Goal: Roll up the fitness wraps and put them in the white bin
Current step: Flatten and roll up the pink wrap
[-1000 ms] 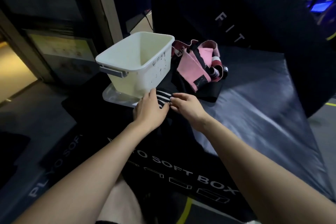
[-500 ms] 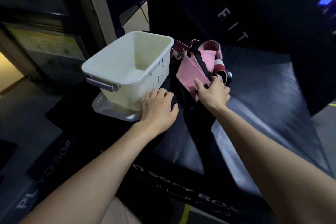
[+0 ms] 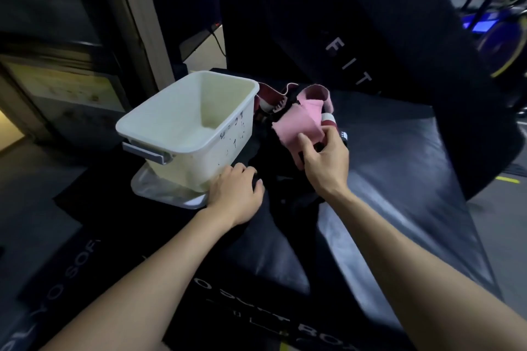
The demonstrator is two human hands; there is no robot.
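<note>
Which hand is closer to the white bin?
Left. The left hand rests by the white bin base; the right hand grips the pink wrap farther right.

White bin (image 3: 182, 128) opening is unobstructed from above. Wrap pile (image 3: 299, 122) touches its right wall. Padded box top (image 3: 399, 179) lies bare right and near of the pile.

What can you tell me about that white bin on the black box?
The white bin is an open, lidless plastic tub with tapered walls and a rolled rim. It looks empty inside. A grey handle sits on its near end, and dark scribbles mark the side facing the wraps. It stands upright on a clear lid or tray. The left hand rests at its base corner.
</note>
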